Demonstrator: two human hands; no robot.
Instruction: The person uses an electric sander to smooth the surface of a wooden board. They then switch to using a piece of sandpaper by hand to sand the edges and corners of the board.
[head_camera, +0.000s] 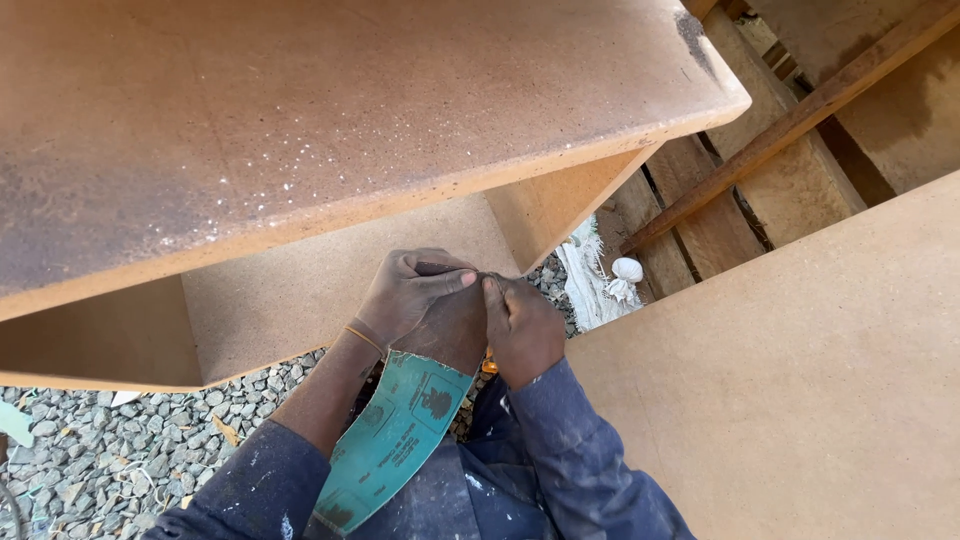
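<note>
Left hand: the left hand (408, 292) is seen at the centre of the frame, fingers curled over the top edge of a sandpaper sheet (405, 430), which is gripped between thumb and fingers; a thin orange band (364, 338) is worn at the wrist.
Right hand: the right hand (522, 325) is pressed against the left, its fingers pinched on the same top edge of the sheet.
Sandpaper sheet: it is held upright between both hands, its brown abrasive side turned upward at the fold and its green printed backing hanging down toward the lower centre of the frame, over the lap.
Fibreboard cabinet: a brown fibreboard cabinet (330, 110) fills the upper left, its top dusted with pale specks; its open underside is seen just above the hands.
Fibreboard panel: a flat panel (800, 380) is laid at the right.
Ground: grey gravel (100, 460) is seen at lower left.
Other: a white rag (605, 285) lies beside wooden planks (720, 220) at upper right.
</note>
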